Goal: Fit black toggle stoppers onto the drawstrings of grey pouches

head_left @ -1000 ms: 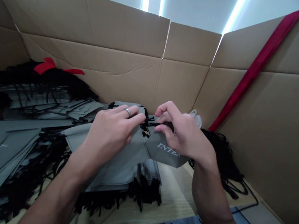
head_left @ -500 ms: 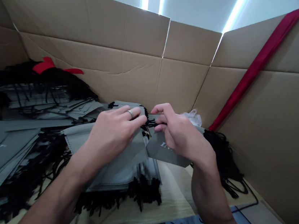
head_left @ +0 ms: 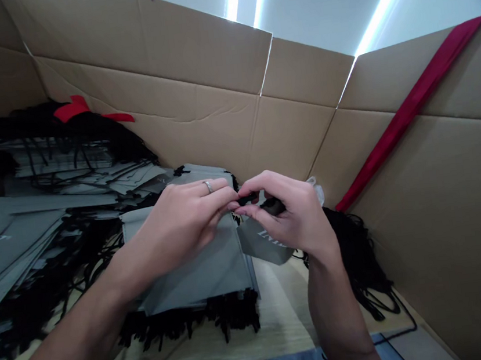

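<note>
Fingertips of left hand [head_left: 184, 222] and right hand [head_left: 291, 217] pinch a black drawstring cord [head_left: 247, 200] at frame centre, steadying the small grey fabric pouch [head_left: 262, 246].

Both forearms were bare, with no sleeves showing up to the picture's lower edge. The left hand [head_left: 179, 222] wore a thin silver ring [head_left: 208, 187] on one finger. The right hand [head_left: 295, 217] wore nothing.

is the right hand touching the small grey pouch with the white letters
Touching. The head view shows the right hand wrapped over the top of the small grey pouch, with no gap between fingers and fabric.
</note>
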`<state>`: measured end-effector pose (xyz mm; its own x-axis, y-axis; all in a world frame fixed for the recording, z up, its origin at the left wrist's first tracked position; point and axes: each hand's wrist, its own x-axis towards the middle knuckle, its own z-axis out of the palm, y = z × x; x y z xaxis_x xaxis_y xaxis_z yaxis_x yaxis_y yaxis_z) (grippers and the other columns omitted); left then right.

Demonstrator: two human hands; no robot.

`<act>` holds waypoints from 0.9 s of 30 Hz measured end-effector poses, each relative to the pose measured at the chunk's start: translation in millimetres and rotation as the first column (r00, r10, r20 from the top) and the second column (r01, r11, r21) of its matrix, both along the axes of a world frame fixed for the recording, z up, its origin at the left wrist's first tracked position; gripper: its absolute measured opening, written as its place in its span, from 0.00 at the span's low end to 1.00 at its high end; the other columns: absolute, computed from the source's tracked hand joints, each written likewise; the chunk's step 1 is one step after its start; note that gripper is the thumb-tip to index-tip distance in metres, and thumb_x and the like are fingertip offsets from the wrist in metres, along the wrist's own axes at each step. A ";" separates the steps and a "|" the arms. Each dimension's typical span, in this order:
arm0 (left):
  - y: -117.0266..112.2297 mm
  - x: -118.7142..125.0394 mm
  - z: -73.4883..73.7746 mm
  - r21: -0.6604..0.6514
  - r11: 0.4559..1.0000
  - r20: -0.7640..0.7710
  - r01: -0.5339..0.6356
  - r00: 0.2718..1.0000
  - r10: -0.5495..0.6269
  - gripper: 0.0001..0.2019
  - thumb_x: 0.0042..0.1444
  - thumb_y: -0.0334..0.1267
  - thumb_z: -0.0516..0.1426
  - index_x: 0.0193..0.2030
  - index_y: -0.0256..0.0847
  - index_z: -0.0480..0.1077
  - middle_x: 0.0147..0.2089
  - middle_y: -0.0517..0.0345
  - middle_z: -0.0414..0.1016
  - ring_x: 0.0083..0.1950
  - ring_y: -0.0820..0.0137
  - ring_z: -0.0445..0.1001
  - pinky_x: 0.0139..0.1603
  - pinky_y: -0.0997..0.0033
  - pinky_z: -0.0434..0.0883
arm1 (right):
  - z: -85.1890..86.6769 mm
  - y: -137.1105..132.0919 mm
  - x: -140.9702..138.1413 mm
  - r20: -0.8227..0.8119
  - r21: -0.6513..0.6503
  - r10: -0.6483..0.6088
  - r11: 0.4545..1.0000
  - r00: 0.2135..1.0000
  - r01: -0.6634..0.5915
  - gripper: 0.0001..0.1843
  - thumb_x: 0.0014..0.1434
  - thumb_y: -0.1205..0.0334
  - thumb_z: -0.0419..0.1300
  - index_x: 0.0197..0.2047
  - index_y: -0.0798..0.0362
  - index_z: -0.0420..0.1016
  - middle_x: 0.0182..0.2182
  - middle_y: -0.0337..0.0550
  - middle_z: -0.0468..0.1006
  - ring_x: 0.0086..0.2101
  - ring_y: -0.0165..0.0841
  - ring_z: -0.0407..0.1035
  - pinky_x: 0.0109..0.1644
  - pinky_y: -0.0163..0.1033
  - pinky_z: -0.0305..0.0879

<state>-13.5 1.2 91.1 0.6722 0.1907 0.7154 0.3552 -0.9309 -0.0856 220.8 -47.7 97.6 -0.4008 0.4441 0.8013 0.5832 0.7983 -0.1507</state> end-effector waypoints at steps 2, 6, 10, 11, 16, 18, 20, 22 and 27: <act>-0.3 -0.1 -0.7 -0.033 0.999 0.029 0.034 0.999 -0.033 0.11 0.76 0.27 0.52 0.48 0.38 0.76 0.40 0.59 0.76 0.36 0.71 0.73 0.37 0.70 0.65 | -0.5 0.2 -0.9 -0.024 0.020 0.047 0.999 0.999 -0.046 0.05 0.71 0.67 0.71 0.46 0.49 0.81 0.41 0.38 0.86 0.39 0.31 0.79 0.45 0.35 0.76; -1.3 0.4 -0.6 -0.133 0.986 0.049 0.097 0.995 -0.092 0.10 0.78 0.29 0.52 0.49 0.38 0.75 0.40 0.59 0.75 0.37 0.71 0.73 0.38 0.71 0.66 | 0.3 -2.9 -0.4 0.004 0.024 0.070 0.997 0.998 -0.071 0.08 0.69 0.68 0.73 0.49 0.51 0.80 0.43 0.40 0.87 0.41 0.30 0.80 0.47 0.33 0.77; -3.8 0.7 1.3 -0.191 0.968 0.054 0.165 0.986 -0.158 0.10 0.79 0.30 0.52 0.46 0.38 0.74 0.39 0.59 0.75 0.38 0.71 0.73 0.39 0.71 0.66 | 0.9 -4.1 -0.8 -0.004 0.055 0.099 0.994 0.995 -0.099 0.10 0.68 0.67 0.74 0.49 0.51 0.81 0.43 0.41 0.87 0.41 0.30 0.80 0.47 0.33 0.77; -4.3 0.8 1.7 -0.192 0.966 0.056 0.176 0.984 -0.168 0.10 0.79 0.30 0.52 0.45 0.38 0.74 0.38 0.59 0.74 0.37 0.71 0.72 0.38 0.71 0.66 | 1.0 -3.9 -1.1 -0.015 0.058 0.106 0.993 0.994 -0.105 0.09 0.68 0.67 0.74 0.48 0.51 0.81 0.41 0.40 0.86 0.40 0.29 0.80 0.46 0.32 0.77; -7.5 1.9 2.1 -0.175 0.952 0.125 0.251 0.965 -0.232 0.09 0.76 0.26 0.55 0.44 0.39 0.73 0.38 0.60 0.72 0.35 0.72 0.69 0.36 0.71 0.65 | 0.4 -2.7 -0.4 -0.078 0.001 0.170 0.985 0.982 -0.170 0.08 0.66 0.70 0.75 0.44 0.51 0.81 0.37 0.37 0.85 0.34 0.26 0.77 0.41 0.31 0.75; -9.7 1.9 2.6 -0.159 0.947 0.154 0.280 0.954 -0.257 0.10 0.74 0.24 0.56 0.42 0.40 0.72 0.35 0.62 0.70 0.33 0.73 0.66 0.34 0.71 0.63 | -1.7 -1.6 0.8 -0.145 -0.058 0.224 0.970 0.964 -0.234 0.10 0.63 0.70 0.76 0.44 0.51 0.82 0.37 0.36 0.85 0.33 0.26 0.77 0.39 0.31 0.74; -11.8 1.4 3.2 -0.155 0.939 0.176 0.307 0.944 -0.279 0.11 0.71 0.22 0.56 0.40 0.40 0.72 0.34 0.62 0.70 0.32 0.74 0.65 0.33 0.71 0.62 | -5.3 0.4 1.8 -0.247 -0.137 0.290 0.934 0.925 -0.329 0.14 0.60 0.72 0.79 0.44 0.50 0.83 0.37 0.35 0.85 0.32 0.26 0.76 0.36 0.31 0.72; -13.2 0.5 3.8 -0.154 0.926 0.206 0.344 0.928 -0.311 0.12 0.69 0.20 0.55 0.40 0.41 0.72 0.35 0.61 0.73 0.32 0.74 0.68 0.33 0.71 0.64 | -9.9 3.5 1.8 -0.350 -0.189 0.348 0.883 0.870 -0.430 0.17 0.56 0.75 0.80 0.44 0.49 0.84 0.36 0.36 0.85 0.32 0.28 0.76 0.34 0.34 0.70; -15.6 -0.8 3.1 -0.153 0.881 0.270 0.448 0.876 -0.399 0.13 0.67 0.19 0.57 0.42 0.42 0.75 0.35 0.62 0.74 0.32 0.74 0.72 0.33 0.73 0.67 | -20.5 13.6 -3.5 -0.467 -0.175 0.481 0.772 0.742 -0.611 0.19 0.55 0.76 0.79 0.44 0.47 0.84 0.34 0.36 0.83 0.32 0.30 0.74 0.35 0.38 0.69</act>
<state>-14.4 -14.4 94.2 0.5476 0.0826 0.8327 -0.0904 -0.9835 0.1570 217.4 -34.0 77.1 -0.3471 0.4828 0.8040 -0.0970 0.8342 -0.5428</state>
